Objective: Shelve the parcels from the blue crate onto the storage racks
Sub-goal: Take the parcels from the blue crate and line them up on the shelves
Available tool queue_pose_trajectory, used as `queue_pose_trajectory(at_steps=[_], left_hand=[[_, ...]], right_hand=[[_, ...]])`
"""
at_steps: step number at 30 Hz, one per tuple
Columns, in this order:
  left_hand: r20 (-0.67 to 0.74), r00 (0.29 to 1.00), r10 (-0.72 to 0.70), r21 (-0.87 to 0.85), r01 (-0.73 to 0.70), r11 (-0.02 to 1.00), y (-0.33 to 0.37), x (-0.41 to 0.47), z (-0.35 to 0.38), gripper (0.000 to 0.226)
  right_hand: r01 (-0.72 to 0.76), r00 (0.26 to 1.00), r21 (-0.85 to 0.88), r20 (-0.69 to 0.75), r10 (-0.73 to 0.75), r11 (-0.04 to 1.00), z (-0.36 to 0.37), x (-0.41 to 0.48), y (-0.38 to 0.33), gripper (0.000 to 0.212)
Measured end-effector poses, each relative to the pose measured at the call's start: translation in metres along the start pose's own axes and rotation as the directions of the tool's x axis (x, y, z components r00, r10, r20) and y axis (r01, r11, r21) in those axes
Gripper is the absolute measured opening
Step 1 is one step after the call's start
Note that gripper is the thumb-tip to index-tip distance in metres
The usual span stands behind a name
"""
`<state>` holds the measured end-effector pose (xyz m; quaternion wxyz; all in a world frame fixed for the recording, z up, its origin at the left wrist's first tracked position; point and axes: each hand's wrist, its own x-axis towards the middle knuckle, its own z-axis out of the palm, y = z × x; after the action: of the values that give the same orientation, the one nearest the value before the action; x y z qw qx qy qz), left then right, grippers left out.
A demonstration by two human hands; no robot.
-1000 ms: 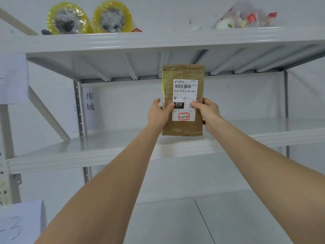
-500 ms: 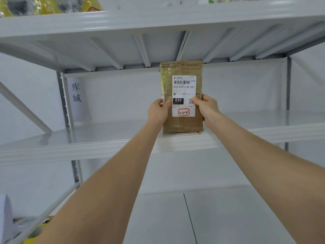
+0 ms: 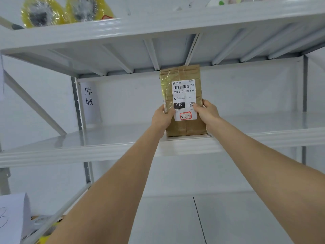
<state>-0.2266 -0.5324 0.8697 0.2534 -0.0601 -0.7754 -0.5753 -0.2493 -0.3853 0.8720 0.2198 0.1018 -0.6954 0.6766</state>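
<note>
A brown paper parcel (image 3: 182, 127) with a white shipping label marked 010 and a red-boxed 3-2-4 stands upright on the middle shelf (image 3: 109, 141) of the white storage rack. Its bottom edge rests on the shelf near the front lip. My left hand (image 3: 162, 118) grips its left edge, thumb on the front. My right hand (image 3: 207, 112) grips its right edge, thumb on the label. The blue crate is out of view.
The upper shelf (image 3: 158, 23) carries two yellow-wrapped rolls (image 3: 61, 11) at the left and a bagged item at the right. A paper sign with Chinese characters (image 3: 88, 96) hangs by the left upright. A diagonal brace (image 3: 33, 104) runs at the left. A numbered sheet (image 3: 12, 219) sits bottom left.
The parcel has settled onto the middle shelf and stands a little further right in view. Both hands keep their hold. The camera has tilted, showing the top shelf's rolls again.
</note>
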Motion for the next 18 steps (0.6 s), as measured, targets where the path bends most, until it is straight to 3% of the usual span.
queue_pose_trajectory(at_steps=[6, 18], left_hand=[[0.092, 0.996, -0.021, 0.013, 0.020, 1.000, -0.002, -0.001, 0.004, 0.054], [0.122, 0.989, -0.086, 0.105, 0.073, 0.992, 0.003, 0.006, 0.004, 0.050]], right_hand=[[-0.042, 0.999, -0.099, 0.022, 0.045, 0.994, -0.011, -0.002, 0.007, 0.021], [0.017, 0.996, -0.337, 0.093, 0.015, 0.941, -0.037, -0.003, 0.008, 0.028]])
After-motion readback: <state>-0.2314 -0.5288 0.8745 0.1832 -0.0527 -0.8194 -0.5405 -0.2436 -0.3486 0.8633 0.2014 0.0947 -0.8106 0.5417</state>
